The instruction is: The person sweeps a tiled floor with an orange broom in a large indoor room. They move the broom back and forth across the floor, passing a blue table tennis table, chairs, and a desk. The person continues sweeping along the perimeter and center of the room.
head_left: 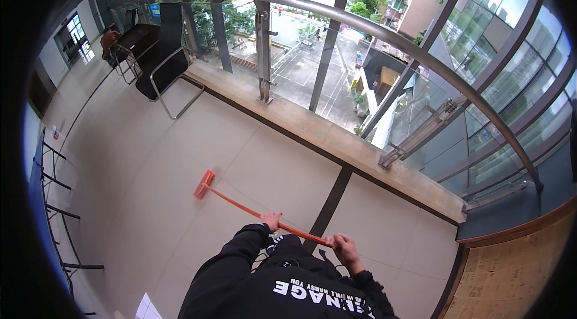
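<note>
A broom with a long red handle [237,203] slants across my front, its red head [204,185] down on the pale tiled floor ahead and to the left. My left hand [271,220] is closed around the middle of the handle. Near the upper end of the handle, my right hand [344,249] grips it close to my body. Both forearms are in black sleeves. The floor side of the bristles is too small to make out.
A metal railing [336,13] with glass panels curves along a stone ledge [300,123]. A black chair [165,69] and dark table [139,38] stand at the far left. Folding-table legs [63,211] line the left side. Cardboard-like sheeting [511,277] lies at lower right.
</note>
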Motion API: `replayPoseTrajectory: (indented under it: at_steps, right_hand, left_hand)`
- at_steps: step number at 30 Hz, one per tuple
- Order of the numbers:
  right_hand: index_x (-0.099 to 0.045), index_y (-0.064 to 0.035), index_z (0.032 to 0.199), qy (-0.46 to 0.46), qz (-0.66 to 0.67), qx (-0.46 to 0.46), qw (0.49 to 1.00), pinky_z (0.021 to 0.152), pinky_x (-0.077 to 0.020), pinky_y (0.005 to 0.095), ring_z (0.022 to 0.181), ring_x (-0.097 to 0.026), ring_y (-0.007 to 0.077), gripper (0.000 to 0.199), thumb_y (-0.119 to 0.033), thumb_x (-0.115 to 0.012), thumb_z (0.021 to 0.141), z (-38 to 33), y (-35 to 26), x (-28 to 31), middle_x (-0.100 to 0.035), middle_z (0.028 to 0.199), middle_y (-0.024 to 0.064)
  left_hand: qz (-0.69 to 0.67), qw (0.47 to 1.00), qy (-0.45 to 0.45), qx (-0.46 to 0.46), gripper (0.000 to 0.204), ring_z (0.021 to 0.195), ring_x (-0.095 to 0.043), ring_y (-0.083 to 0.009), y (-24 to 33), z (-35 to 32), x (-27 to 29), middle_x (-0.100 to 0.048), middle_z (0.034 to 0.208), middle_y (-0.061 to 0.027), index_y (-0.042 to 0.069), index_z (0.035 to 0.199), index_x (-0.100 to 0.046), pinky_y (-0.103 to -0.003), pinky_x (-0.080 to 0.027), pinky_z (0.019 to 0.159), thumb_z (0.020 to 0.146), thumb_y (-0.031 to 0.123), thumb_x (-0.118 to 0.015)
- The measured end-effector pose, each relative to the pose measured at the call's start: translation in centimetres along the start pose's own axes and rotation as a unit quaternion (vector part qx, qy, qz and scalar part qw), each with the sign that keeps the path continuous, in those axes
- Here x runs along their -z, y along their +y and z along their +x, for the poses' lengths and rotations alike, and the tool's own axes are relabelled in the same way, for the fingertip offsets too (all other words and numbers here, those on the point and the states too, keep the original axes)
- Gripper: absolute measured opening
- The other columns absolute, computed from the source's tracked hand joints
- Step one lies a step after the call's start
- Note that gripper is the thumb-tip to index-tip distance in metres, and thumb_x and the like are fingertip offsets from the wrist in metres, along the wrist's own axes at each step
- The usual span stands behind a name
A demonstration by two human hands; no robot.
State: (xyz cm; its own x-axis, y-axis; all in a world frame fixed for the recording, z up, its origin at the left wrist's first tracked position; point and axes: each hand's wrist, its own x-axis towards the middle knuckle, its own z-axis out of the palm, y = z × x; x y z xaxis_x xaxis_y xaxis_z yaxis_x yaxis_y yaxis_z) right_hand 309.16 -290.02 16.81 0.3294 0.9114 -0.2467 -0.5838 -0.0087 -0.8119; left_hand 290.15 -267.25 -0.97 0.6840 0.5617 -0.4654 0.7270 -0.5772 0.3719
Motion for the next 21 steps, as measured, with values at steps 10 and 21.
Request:
replayPoseTrajectory:
  at_steps: [10, 21]
  right_hand:
    - [-0.039, -0.0085, 0.059, 0.076, -0.025, 0.087, 0.993, 0.059, -0.0411, 0.0295, 0.054, -0.042, 0.0133, 0.035, -0.017, -0.045, 0.093, -2.7, -7.4, 0.3, -0.040, 0.056, 0.0011]
    - [-0.028, -0.0143, 0.059, 0.330, -0.078, 0.397, 0.853, 0.036, -0.0256, 0.0240, 0.036, -0.022, 0.0088, 0.041, -0.028, -0.042, 0.095, -15.8, -21.0, 0.9, -0.023, 0.047, -0.0028]
  left_hand:
    - [-0.081, 0.990, 0.095, -0.071, 0.061, 0.105, -0.052, -0.0296, 5.8, 0.0, -0.5, -0.056, 0.106, -0.0100, 0.020, 0.116, -0.051, -0.044, -0.042, 0.084, 0.064, 0.037, -0.078]
    - [-0.233, 0.827, -0.198, -0.472, 0.051, 0.084, -0.057, -0.0327, 22.6, -0.7, -1.1, -0.059, 0.087, -0.0129, 0.009, 0.106, -0.046, -0.043, -0.044, 0.070, 0.066, 0.020, -0.075]
